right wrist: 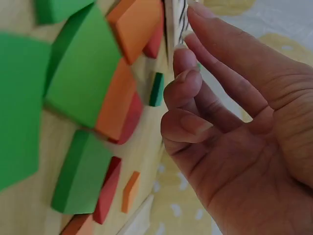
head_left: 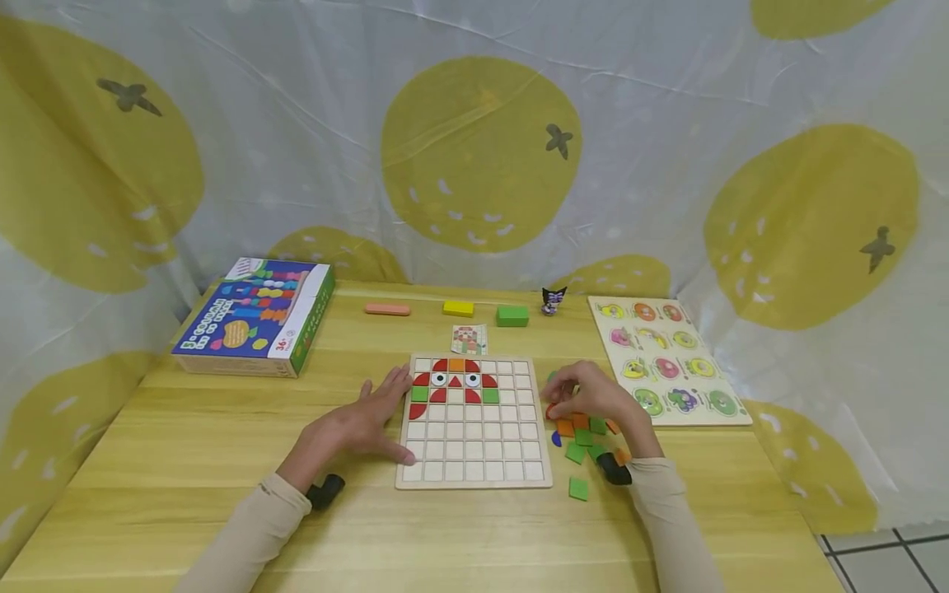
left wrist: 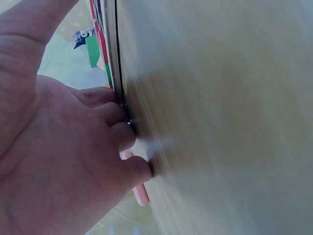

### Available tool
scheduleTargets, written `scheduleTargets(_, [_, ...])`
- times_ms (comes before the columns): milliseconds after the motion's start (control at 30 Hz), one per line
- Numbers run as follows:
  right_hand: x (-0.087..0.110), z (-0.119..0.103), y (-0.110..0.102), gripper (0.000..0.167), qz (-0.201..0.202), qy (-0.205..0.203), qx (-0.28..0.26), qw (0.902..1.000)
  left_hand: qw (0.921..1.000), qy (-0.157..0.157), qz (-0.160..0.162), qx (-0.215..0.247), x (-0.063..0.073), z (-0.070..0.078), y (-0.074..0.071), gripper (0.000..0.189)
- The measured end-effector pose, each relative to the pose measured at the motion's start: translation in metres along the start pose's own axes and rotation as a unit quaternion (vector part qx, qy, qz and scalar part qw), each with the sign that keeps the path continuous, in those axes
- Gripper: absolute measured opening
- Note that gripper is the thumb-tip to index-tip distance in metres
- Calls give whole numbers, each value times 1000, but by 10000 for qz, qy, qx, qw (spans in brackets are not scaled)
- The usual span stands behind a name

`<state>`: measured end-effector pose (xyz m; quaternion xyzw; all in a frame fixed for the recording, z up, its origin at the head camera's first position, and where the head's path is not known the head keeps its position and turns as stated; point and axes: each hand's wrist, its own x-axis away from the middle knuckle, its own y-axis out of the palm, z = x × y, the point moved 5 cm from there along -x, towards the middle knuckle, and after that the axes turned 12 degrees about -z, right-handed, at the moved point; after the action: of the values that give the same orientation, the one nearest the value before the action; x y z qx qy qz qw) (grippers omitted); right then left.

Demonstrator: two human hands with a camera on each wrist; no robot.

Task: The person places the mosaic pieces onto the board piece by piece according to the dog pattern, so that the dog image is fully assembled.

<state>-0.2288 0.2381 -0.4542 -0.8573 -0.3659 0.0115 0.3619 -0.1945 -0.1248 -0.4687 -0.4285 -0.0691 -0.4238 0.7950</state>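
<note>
Touching board (head_left: 474, 450) with relaxed left fingers (head_left: 395, 381); can't tell if gripping red piece (head_left: 551, 412) with right fingers (head_left: 563, 383); could scatter tiles (head_left: 583, 437) by brushing low!

Your left hand (head_left: 363, 422) has its fingers (head_left: 396, 379) reaching forward and its thumb (head_left: 399, 453) spread well apart from them, on the side nearer you. The left wrist (head_left: 300, 463) and left forearm (head_left: 245, 535) slant back from those fingers, down and to your left. Well to their right, your right hand (head_left: 596, 394) points inward, fingers bent toward the palm (right wrist: 244, 166) with the right thumb (right wrist: 244, 54) stretched near their tips, and the right forearm (head_left: 678, 519) trails behind; whether those tips pinch anything is hard to tell.
</note>
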Motion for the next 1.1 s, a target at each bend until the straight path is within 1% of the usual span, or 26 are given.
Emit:
scheduleTargets(133, [0,10,1,18,-71,219,-29,9997,10000,42,14,7,1,0,1,133])
scheduleTargets(267, [-1,16,2,16,-77,365,-115,9992,10000,41,36,19,2,0,1,133])
scheduleTargets(433, [-1,15,3,14,-81,503,-292,9983,10000,66,20,27,2,1,0,133])
scheduleTargets(700, [-1,12,5,15,-175,706,-125,9973,10000,16,-16,-41,1,0,1,133])
scheduleTargets(867, [-2,10,5,15,-204,586,9,9981,10000,-43,-14,-73,2,1,1,133])
scheduleTargets(1000, [-2,8,4,13,-106,241,55,9996,10000,-12,-12,-69,1,1,1,133])
scheduleTargets(1100, [-4,4,4,9,-9,-154,86,9998,10000,10,-4,-67,0,1,1,132])
